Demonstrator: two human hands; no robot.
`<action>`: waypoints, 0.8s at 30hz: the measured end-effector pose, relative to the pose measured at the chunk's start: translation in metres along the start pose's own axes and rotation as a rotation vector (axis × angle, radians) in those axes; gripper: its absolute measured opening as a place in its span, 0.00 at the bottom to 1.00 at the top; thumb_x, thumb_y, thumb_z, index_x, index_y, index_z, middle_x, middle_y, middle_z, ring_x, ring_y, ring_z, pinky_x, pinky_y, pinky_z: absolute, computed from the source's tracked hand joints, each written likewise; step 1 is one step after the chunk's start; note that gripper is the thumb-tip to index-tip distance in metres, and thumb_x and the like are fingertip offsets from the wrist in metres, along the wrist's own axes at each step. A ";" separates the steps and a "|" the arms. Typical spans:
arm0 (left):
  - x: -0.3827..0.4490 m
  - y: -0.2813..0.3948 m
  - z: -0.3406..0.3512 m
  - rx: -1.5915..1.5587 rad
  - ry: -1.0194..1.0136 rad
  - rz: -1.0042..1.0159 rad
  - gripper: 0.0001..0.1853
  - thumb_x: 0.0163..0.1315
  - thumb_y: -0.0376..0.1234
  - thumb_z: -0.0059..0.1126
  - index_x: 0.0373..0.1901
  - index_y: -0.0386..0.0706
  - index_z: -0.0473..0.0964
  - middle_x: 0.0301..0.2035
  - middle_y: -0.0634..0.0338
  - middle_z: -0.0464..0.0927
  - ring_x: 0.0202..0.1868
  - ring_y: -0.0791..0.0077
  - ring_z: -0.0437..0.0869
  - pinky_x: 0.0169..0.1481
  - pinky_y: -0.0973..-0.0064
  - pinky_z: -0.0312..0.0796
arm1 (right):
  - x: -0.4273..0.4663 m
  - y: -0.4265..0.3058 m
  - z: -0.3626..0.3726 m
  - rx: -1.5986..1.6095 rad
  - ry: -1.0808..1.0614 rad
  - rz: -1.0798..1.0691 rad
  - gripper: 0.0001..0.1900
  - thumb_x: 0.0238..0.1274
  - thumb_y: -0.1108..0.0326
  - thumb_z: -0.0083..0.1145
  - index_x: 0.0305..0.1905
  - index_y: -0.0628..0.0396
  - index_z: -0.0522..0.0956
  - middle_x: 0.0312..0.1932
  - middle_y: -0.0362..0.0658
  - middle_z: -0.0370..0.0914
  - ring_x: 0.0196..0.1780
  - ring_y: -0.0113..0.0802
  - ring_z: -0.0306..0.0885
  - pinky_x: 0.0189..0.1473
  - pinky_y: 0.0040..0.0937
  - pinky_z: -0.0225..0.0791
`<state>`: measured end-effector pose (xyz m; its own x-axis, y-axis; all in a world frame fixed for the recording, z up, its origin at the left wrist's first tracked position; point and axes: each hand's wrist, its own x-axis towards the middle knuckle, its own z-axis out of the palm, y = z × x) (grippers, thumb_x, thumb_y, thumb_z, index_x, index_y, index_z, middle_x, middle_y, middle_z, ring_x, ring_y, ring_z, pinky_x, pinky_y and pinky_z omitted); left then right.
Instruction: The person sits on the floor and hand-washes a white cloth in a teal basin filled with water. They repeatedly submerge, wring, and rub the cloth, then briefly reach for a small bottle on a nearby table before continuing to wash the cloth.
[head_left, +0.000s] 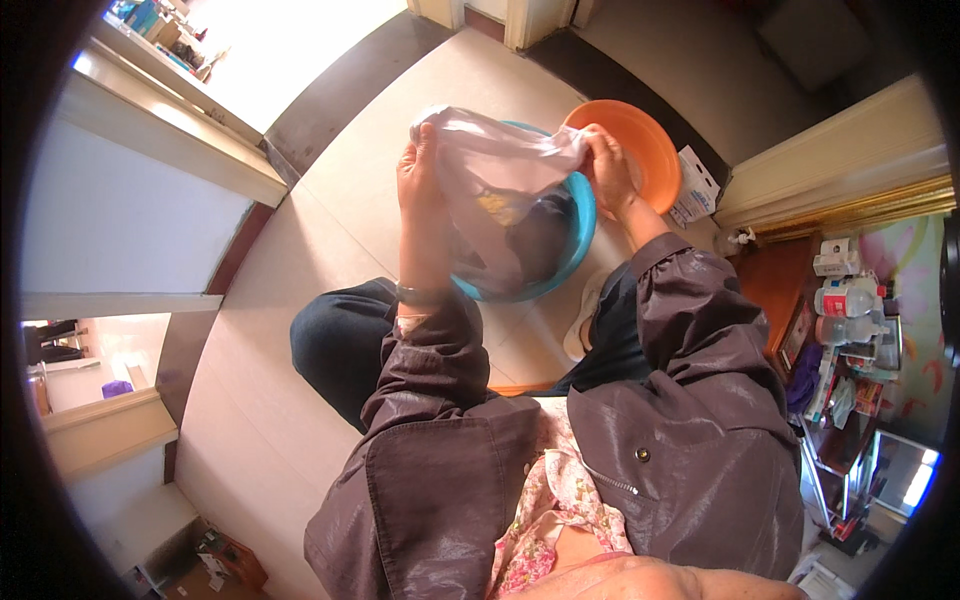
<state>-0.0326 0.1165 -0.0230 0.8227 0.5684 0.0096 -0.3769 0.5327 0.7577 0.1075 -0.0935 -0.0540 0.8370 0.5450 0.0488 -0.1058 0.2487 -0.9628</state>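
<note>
Between my two hands a pale pinkish-white cloth (495, 154) is stretched out, its lower part hanging down. My left hand (421, 172) grips its left end, thumb up. At the other end, my right hand (609, 166) has a gathered corner of it in the fingers. Beneath the cloth stands a blue basin (583, 240) on the floor. Dark fabric (547, 232) lies inside the basin, along with something yellow (499, 207). The hanging cloth covers part of the basin's left side. An orange basin (656, 142) sits just beyond my right hand, partly hidden by it.
Right of the orange basin is a white carton (696, 187) with printing. A pump bottle (739, 238) stands by a brown wooden cabinet (776, 289) that carries several bottles (847, 301). My bent knees (337, 345) flank the blue basin on the tiled floor (262, 360).
</note>
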 end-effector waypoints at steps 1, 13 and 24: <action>0.003 -0.007 -0.008 0.017 0.052 -0.007 0.17 0.67 0.41 0.50 0.47 0.37 0.73 0.39 0.58 0.78 0.40 0.73 0.80 0.44 0.77 0.74 | 0.001 -0.005 -0.001 0.035 0.052 -0.028 0.11 0.65 0.64 0.42 0.34 0.56 0.74 0.31 0.37 0.73 0.35 0.23 0.71 0.43 0.23 0.68; 0.011 -0.113 -0.087 -0.426 0.127 -0.255 0.15 0.68 0.34 0.46 0.53 0.37 0.70 0.50 0.56 0.74 0.53 0.66 0.73 0.61 0.68 0.66 | 0.005 -0.002 -0.016 -0.442 0.073 0.149 0.10 0.61 0.65 0.58 0.41 0.58 0.72 0.32 0.39 0.74 0.35 0.24 0.70 0.39 0.23 0.67; -0.001 -0.173 -0.136 -0.193 0.119 -0.415 0.18 0.68 0.40 0.47 0.48 0.34 0.72 0.45 0.52 0.78 0.46 0.61 0.79 0.54 0.64 0.71 | -0.001 0.000 -0.016 -0.725 0.037 0.433 0.23 0.54 0.50 0.64 0.39 0.62 0.75 0.32 0.45 0.76 0.35 0.28 0.73 0.36 0.26 0.68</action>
<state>-0.0261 0.1089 -0.2424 0.8703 0.3449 -0.3517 -0.1085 0.8306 0.5462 0.1152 -0.1073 -0.0585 0.8202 0.4445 -0.3602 -0.0612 -0.5579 -0.8277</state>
